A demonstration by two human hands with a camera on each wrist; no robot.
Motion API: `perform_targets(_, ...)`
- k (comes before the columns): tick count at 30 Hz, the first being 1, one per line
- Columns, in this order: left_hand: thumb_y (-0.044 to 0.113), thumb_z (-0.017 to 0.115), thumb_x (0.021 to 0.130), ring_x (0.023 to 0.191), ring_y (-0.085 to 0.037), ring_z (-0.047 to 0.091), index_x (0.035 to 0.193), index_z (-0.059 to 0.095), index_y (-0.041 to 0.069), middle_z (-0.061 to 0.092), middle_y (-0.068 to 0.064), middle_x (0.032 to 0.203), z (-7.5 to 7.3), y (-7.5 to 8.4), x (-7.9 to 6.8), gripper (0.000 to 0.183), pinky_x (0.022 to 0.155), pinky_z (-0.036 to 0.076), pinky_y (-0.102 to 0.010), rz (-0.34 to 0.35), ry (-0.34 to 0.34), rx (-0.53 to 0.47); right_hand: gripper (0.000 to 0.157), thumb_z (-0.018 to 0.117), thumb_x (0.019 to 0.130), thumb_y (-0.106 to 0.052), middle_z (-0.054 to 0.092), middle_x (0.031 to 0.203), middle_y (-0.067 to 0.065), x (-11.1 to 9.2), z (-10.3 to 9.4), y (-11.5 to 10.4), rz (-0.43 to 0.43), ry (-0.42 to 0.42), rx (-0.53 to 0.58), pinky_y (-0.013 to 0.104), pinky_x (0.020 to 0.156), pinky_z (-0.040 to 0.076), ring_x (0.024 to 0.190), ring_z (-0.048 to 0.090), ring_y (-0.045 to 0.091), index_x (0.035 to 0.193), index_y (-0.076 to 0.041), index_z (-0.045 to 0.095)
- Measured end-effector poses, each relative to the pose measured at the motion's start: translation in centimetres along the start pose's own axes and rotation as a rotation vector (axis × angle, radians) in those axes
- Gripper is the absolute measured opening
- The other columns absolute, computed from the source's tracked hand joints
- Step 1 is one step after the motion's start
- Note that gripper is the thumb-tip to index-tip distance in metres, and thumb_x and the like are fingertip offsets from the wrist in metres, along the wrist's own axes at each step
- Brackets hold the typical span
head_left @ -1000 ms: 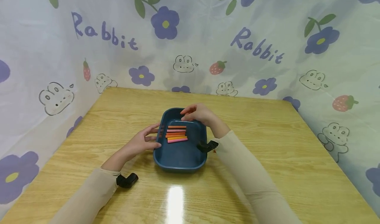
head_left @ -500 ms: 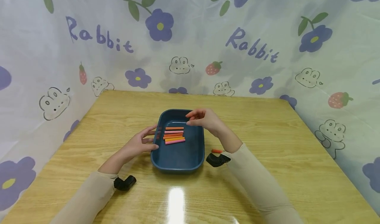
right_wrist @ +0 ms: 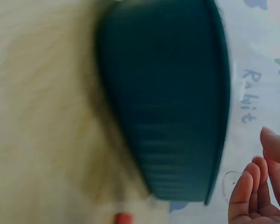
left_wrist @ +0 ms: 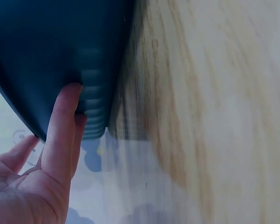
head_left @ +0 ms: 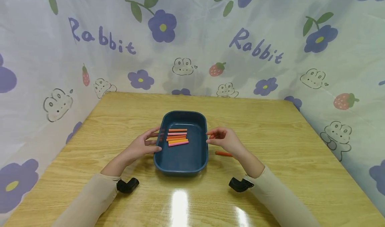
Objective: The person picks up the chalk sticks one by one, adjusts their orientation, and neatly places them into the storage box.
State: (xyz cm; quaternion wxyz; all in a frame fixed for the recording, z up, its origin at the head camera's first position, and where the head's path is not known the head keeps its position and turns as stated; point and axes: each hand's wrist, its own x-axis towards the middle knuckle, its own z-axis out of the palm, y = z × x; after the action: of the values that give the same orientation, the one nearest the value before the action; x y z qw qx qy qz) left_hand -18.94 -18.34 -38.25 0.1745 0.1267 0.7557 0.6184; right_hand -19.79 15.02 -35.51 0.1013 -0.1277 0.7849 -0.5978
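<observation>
A dark blue rectangular bin [head_left: 180,161] stands on the table, in the middle of the head view. Several thin coloured sticks [head_left: 177,137], in orange, pink and yellow, lie side by side inside it; their exact kind is unclear. My left hand [head_left: 140,146] touches the bin's left wall, fingers extended along its outside and thumb at the rim. Just outside the right wall is my right hand [head_left: 230,141], thumb and fingers bent loosely with nothing visible between them. Below that hand, an orange-red stick [head_left: 223,153] rests on the table, its right end hidden by the hand.
The wooden tabletop [head_left: 126,113] extends around the bin. Behind it and along both sides hangs a white cloth [head_left: 198,29] with flowers, rabbits and strawberries. Each sleeve cuff bears a small black camera mount [head_left: 127,185].
My right hand has moved from above the bin's far right part back toward me and out past its right wall, uncovering the stick on the table. My left hand has stayed at the bin.
</observation>
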Motion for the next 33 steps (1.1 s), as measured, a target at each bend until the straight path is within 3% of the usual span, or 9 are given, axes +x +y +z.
perform_targets(4, 0.006, 0.068, 0.083, 0.124, -0.044, 0.038, 0.149, 0.018, 0.01, 0.028, -0.026, 0.141, 0.0, 0.1, -0.1, 0.082, 0.079, 0.052, -0.041, 0.007, -0.003, -0.005, 0.028, 0.071, 0.08, -0.003, 0.06, 0.091, 0.017, -1.0, -0.5, 1.2, -0.01, 0.025, 0.001, 0.027, 0.071, 0.05, 0.08, 0.057, 0.021, 0.105, 0.007, 0.063)
perform_targets(9, 0.005, 0.067, 0.083, 0.124, -0.043, 0.038, 0.149, 0.018, 0.011, 0.028, -0.026, 0.141, 0.0, 0.2, -0.2, 0.082, 0.079, 0.052, -0.041, 0.001, 0.002, -0.008, 0.028, 0.069, 0.081, 0.0, 0.058, 0.101, 0.024, -2.2, -1.5, 2.6, 0.0, 0.033, -0.042, 0.025, 0.073, 0.049, 0.083, 0.057, 0.021, 0.106, 0.009, 0.061)
perform_targets(14, 0.003, 0.065, 0.084, 0.125, -0.043, 0.037, 0.149, 0.019, 0.011, 0.029, -0.025, 0.141, 0.1, 0.2, -0.1, 0.08, 0.079, 0.051, -0.041, -0.007, 0.008, 0.007, 0.029, 0.07, 0.081, -0.002, 0.059, 0.103, 0.023, -3.2, -2.6, 3.8, 0.028, 0.055, -0.121, 0.024, 0.073, 0.048, 0.084, 0.057, 0.02, 0.106, 0.009, 0.061)
perform_targets(19, 0.004, 0.066, 0.083, 0.125, -0.043, 0.037, 0.149, 0.019, 0.011, 0.029, -0.025, 0.14, 0.0, 0.2, -0.1, 0.081, 0.079, 0.051, -0.041, -0.007, 0.011, 0.013, 0.033, 0.072, 0.08, -0.006, 0.059, 0.103, 0.021, -3.8, -3.7, 4.6, 0.071, 0.065, -0.132, 0.026, 0.072, 0.049, 0.086, 0.056, 0.022, 0.108, 0.007, 0.061)
perform_targets(33, 0.004, 0.066, 0.084, 0.125, -0.043, 0.037, 0.149, 0.019, 0.012, 0.029, -0.024, 0.141, 0.0, 0.2, -0.2, 0.081, 0.081, 0.051, -0.041, -0.004, 0.009, 0.011, 0.033, 0.073, 0.076, 0.001, 0.062, 0.098, 0.013, -3.4, -6.0, 5.5, 0.12, -0.112, -0.27, 0.03, 0.072, 0.048, 0.086, 0.056, 0.022, 0.106, 0.007, 0.062)
